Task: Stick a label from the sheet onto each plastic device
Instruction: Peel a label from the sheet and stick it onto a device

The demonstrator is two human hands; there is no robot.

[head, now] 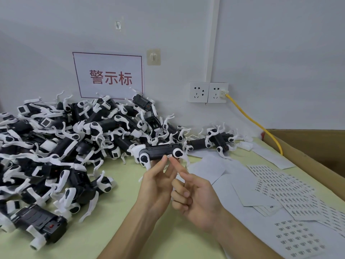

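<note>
- Filling most of the view, a pale green table (115,230) runs up to a white wall.
- A big pile of devices (65,139), black with white parts, covers the table's left half and reaches the wall.
- A cardboard box (308,146) stands along the table's right edge.
- Several label sheets (291,199) lie overlapping on the right side of the table, near the box.
- A sign (110,76) with red characters hangs on the wall behind the pile.
- Two wall sockets (208,92) sit to its right, and a yellow cable (255,122) runs from one down towards the box.
- The left hand (156,186) is raised over the table, thumb and fingertips pinching a device (160,152) from below and holding it level, just in front of the pile.
- The right hand (197,199) points its forefinger straight up at the device, with the other fingers curled in and holding nothing.
- A small white label (169,156) sits at the device's lower edge, at the forefinger's tip; it seems pressed on, though the view is too small to be sure.
</note>
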